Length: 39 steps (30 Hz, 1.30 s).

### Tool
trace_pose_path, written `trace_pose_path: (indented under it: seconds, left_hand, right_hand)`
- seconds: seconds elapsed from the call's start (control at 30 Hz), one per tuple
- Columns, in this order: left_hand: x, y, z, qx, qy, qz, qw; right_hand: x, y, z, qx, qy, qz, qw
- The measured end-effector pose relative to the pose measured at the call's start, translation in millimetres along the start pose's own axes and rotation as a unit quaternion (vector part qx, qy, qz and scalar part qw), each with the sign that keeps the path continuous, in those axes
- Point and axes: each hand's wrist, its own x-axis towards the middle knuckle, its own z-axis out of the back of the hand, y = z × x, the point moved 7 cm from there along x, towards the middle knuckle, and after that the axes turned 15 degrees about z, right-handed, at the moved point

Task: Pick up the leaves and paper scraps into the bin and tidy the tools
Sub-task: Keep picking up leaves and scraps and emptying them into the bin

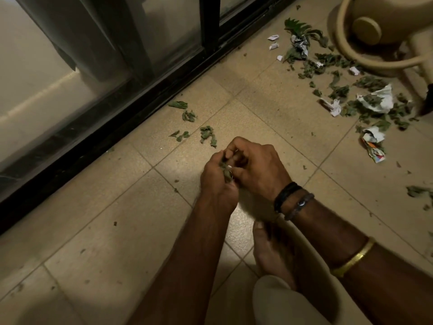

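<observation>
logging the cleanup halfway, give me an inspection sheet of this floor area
surface: tiled floor, leaf crumbs scattered over it
job's things: loose leaves by the door track; more leaves and paper scraps at upper right, beige watering can beside them; no bin seen
clutter: dark object, cut off at the right edge
grippers: left hand and right hand both curled round a leaf clump
cables: nothing seen
surroundings: dark-framed sliding glass door; person's bare foot

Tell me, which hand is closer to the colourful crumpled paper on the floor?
Right. The right hand sits between the crumpled paper and the left hand, which grips leaves farther from it; neither touches the paper.
</observation>
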Motion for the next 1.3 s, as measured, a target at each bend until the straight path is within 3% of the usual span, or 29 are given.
trace_pose_path:
  seconds: [0.07,0.13,0.23,0.3,0.37,0.53,0.63,0.8,0.9,1.07,1.13,1.3]
  left_hand:
    - [-4.2,2.0,9.5,-0.038,-0.002,0.015,0.999]
    - [-8.3,0.3,20.1,-0.120,0.003,0.018,0.993]
    - [-13.8,-9.1,33.9,-0.202,0.020,0.007,0.979]
    - [-16.7,-17.8,40.9,-0.212,0.020,-0.006,0.977]
    - [-20.3,-26.0,45.9,-0.216,0.017,-0.015,0.976]
    - [-29.6,-39.7,55.4,-0.214,0.005,-0.045,0.976]
    - [-33.4,-45.2,59.9,-0.208,-0.008,-0.061,0.976]
    - [-33.8,-50.1,64.1,-0.200,-0.020,-0.082,0.976]
    - [-31.3,-50.0,66.8,-0.196,-0.025,-0.085,0.976]
    - [-26.1,-50.2,67.5,-0.142,-0.048,-0.109,0.983]
    - [-19.1,-48.4,64.5,-0.102,-0.051,-0.112,0.987]
    - [-9.2,-30.8,41.0,-0.057,-0.030,-0.068,0.996]
  right_hand:
    - [-6.0,1.3,5.3,0.070,0.001,-0.002,0.998]
    - [-12.4,-9.5,25.1,0.099,-0.075,-0.006,0.992]
    - [-33.8,-50.3,40.9,0.046,-0.167,-0.110,0.979]
    - [-49.0,-70.7,23.4,-0.027,-0.107,-0.198,0.974]
    - [-56.9,-76.2,-1.2,-0.074,-0.041,-0.221,0.972]
    - [-22.4,-53.7,-34.4,-0.102,0.026,-0.114,0.988]
    - [5.3,-43.3,-51.7,-0.143,0.107,-0.056,0.982]
    - [26.3,-27.3,-62.7,-0.202,0.174,0.061,0.962]
    - [24.8,-26.9,-62.6,-0.204,0.159,0.083,0.962]
    - [22.3,-40.2,-23.6,-0.070,0.015,-0.037,0.997]
    - [24.4,-19.1,-19.8,-0.059,0.023,-0.008,0.998]
    - [37.3,23.3,-43.0,-0.165,0.051,0.051,0.984]
